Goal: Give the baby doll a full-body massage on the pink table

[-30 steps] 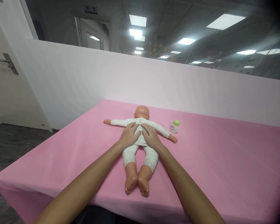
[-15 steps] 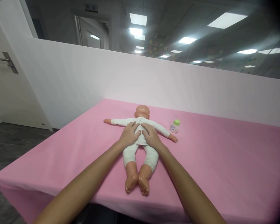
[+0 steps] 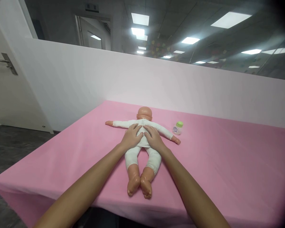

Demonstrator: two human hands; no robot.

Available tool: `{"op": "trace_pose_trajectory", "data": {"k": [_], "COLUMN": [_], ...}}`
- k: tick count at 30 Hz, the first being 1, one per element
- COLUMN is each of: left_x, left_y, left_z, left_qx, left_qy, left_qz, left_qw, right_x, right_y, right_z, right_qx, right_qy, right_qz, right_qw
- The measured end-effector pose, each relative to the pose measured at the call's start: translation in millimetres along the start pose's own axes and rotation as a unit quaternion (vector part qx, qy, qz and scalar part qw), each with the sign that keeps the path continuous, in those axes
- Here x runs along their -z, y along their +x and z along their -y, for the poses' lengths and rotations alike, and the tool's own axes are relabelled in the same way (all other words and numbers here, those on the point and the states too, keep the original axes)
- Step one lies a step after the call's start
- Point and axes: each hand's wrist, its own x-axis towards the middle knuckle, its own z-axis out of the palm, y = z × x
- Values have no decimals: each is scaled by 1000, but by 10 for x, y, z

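Note:
A baby doll (image 3: 144, 143) with a white cloth body lies face down, its head toward the wall and its feet toward me. Its arms stretch out to both sides. My left hand (image 3: 132, 136) rests flat on the left of the doll's back, fingers extended and thumb pointing inward. On the right of the back lies my right hand (image 3: 154, 137), also flat, its thumb close to the other one. Neither hand grips anything. Beyond the doll's right-side arm stands a small clear bottle (image 3: 177, 129) with a green cap and a printed label.
A pink cloth (image 3: 216, 164) covers the table, hanging over its front edge. Behind it runs a low white wall (image 3: 180, 85) with glass above. To the left are a door (image 3: 11, 85) with a metal handle and dark floor (image 3: 2, 145).

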Motion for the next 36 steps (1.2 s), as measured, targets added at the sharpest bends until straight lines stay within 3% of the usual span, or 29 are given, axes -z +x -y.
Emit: {"op": "trace_pose_trajectory", "data": {"k": [22, 36], "left_x": [-7, -5], "left_y": [4, 12], "left_z": [6, -1], "left_qx": [-9, 13], "left_qy": [6, -5], "left_qz": [-5, 23], "left_qw": [1000, 1000], "right_x": [63, -10], "right_y": [-22, 5], "right_z": [114, -32], "right_qx": [-20, -6], "right_qy": [12, -4], "right_qz": [12, -14], "right_qw": [1000, 1000]}}
